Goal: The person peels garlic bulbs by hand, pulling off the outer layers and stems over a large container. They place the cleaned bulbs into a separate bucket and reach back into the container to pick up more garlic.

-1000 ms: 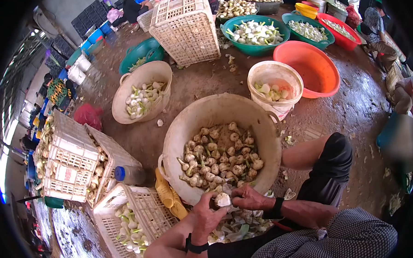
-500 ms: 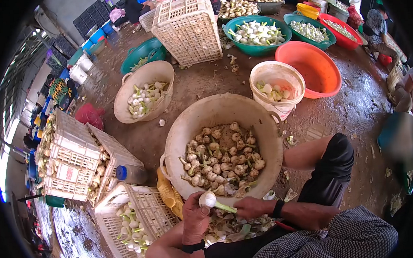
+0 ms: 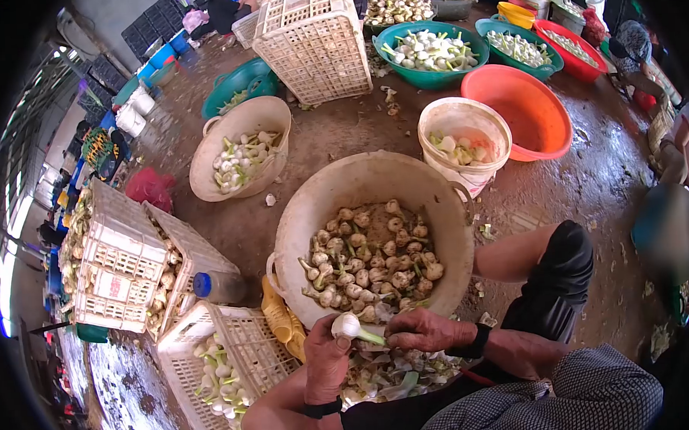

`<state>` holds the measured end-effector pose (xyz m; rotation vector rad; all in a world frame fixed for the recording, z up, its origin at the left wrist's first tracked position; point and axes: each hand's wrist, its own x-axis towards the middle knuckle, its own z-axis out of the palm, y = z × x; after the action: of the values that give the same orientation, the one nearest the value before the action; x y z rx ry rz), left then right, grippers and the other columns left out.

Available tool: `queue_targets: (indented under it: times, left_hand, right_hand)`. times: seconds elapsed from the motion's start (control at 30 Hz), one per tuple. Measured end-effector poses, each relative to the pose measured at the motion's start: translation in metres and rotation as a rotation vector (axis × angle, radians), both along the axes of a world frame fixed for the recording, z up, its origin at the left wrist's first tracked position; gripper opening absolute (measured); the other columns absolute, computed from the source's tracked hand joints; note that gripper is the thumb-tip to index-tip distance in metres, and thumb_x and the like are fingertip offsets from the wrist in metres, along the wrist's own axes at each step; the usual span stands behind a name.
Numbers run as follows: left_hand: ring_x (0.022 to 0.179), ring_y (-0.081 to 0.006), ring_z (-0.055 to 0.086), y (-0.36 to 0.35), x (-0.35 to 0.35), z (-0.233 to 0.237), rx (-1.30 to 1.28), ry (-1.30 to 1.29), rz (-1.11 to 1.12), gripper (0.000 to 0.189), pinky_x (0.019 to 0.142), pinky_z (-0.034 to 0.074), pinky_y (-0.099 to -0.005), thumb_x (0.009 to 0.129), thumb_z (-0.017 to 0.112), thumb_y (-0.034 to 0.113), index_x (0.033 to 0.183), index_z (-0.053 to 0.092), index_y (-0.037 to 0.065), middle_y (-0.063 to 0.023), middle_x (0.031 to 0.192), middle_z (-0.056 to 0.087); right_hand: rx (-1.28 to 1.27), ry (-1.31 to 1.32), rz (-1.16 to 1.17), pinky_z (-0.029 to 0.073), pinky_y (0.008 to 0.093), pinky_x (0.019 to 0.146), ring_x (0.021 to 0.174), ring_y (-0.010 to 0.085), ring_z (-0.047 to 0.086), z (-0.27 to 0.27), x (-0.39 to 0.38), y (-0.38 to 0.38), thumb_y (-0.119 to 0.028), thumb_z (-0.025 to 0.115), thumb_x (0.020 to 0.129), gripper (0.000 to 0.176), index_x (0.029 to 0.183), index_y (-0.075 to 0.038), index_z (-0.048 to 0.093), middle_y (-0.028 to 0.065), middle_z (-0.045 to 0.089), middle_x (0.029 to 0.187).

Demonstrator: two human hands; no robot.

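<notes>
My left hand (image 3: 325,358) grips a white garlic bulb (image 3: 348,325) whose pale green stem points to the right. At the stem's end, my right hand (image 3: 426,331) is closed with the fingers curled; what they hold is hidden. Both hands are over the near rim of a large beige tub (image 3: 299,240), where unpeeled garlic bulbs (image 3: 373,264) with dirty skins lie on the bottom. Loose garlic skins (image 3: 401,374) are heaped below the hands, in front of my lap.
Left of me, a white crate (image 3: 258,349) holds peeled garlic, near a blue-lidded jar (image 3: 223,287) and stacked crates (image 3: 127,259). Beyond the tub are a beige basin (image 3: 204,171) of garlic, a white bucket (image 3: 463,114), a red basin (image 3: 520,107) and green basins (image 3: 431,77). Other people sit farther off.
My right hand has turned and shifted slightly, with its fingers still by the stem's end. The bulb stays in my left hand, tilted a little differently. The view has moved slightly.
</notes>
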<state>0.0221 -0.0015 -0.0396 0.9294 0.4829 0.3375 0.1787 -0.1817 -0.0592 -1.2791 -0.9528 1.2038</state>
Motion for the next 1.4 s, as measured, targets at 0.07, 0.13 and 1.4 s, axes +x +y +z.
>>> queue_targets:
  times: [0.07,0.13,1.4]
  left_hand:
    - [0.087,-0.0230,0.065,0.000,0.001,0.000,-0.018,0.010,-0.006,0.057,0.072,0.059,-0.0398,0.078,0.080,0.023,0.121,0.051,0.000,-0.0119,0.106,0.063]
    - [0.086,-0.0223,0.065,0.000,0.002,0.001,-0.050,0.010,-0.015,0.057,0.073,0.059,-0.0403,0.077,0.081,0.024,0.121,0.051,0.000,-0.0114,0.106,0.063]
    - [0.093,-0.0150,0.062,-0.013,0.007,0.006,0.039,0.175,-0.168,0.049,0.084,0.049,-0.0278,0.088,0.067,0.033,0.118,0.060,-0.005,-0.0083,0.103,0.066]
  right_hand:
    - [0.049,-0.037,-0.037,0.048,0.0312,0.058,0.061,0.0141,0.060,0.002,0.000,0.000,-0.029,0.056,0.097,0.031,0.101,0.001,0.061,0.0061,0.061,0.071]
    - [0.035,-0.069,-0.016,0.049,0.0315,0.061,0.066,0.0153,0.060,0.003,0.003,-0.001,-0.028,0.057,0.097,0.030,0.102,0.001,0.061,0.0072,0.061,0.074]
    - [0.107,0.047,-0.052,0.048,0.0320,0.052,0.058,0.0172,0.062,0.031,0.005,-0.001,-0.023,0.053,0.100,0.026,0.090,-0.001,0.059,0.0077,0.062,0.070]
